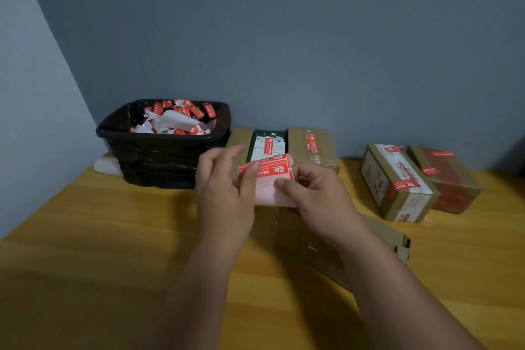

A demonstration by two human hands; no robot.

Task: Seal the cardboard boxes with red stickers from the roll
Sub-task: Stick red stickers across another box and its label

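Observation:
Both hands hold a strip of red stickers on pale backing paper (272, 179) above the middle of the table. My left hand (224, 187) pinches the left end of a red sticker (270, 169) with thumb and forefinger. My right hand (315, 193) grips the backing paper from the right. Below my right forearm lies a plain cardboard box (377, 239), partly hidden. Whether a roll is attached I cannot see.
A black bin (162, 150) full of used backing and red sticker scraps stands at the back left. Stickered boxes line the wall (312, 148); two more boxes (397, 182) (446, 176) sit at the right on the wooden table (99, 236).

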